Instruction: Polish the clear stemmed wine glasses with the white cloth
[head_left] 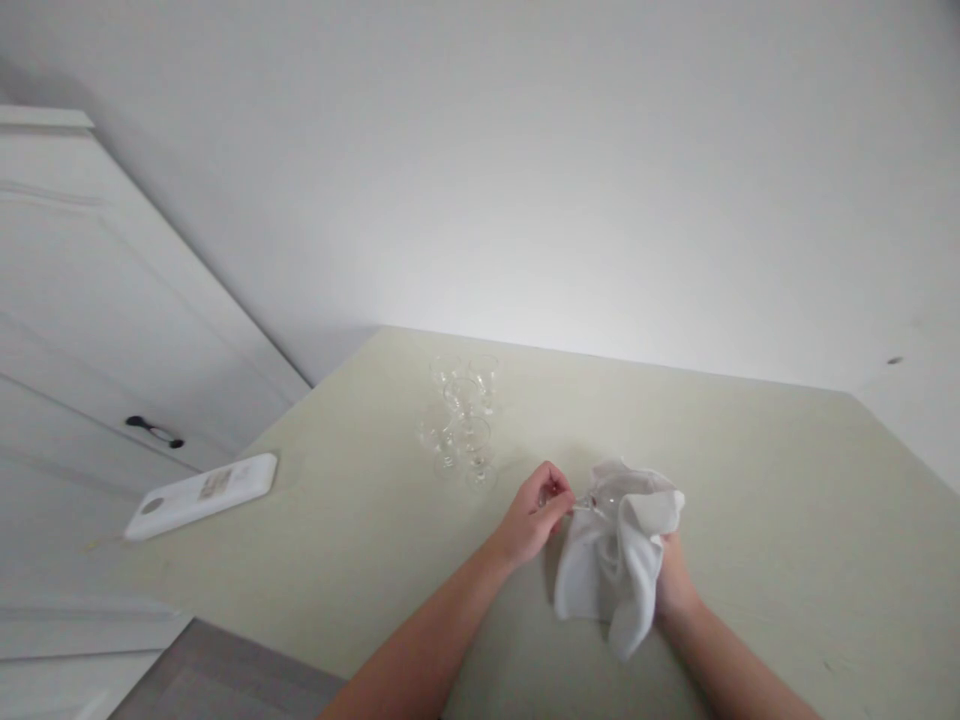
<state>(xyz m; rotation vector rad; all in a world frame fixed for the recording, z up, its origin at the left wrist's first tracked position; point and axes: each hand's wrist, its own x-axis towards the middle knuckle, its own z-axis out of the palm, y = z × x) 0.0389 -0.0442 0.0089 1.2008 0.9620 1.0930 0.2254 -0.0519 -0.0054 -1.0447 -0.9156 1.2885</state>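
My left hand (536, 515) pinches the stem and foot end of a small stemmed glass (589, 503), which lies on its side in the air. The bowl of that glass is wrapped in a white cloth (626, 560), whose folds hang down over the table. Behind the cloth, my right hand (670, 580) grips it around the bowl; most of the fingers are covered by the fabric. To the left of my hands several clear stemmed glasses (463, 420) stand upright, close together on the table.
The pale table (360, 520) reaches back to a white wall (570, 200). A white oblong object (202, 495) with a grey circle lies at the table's left edge. Beside it stands a white cabinet (90, 330) with a dark handle (154, 432).
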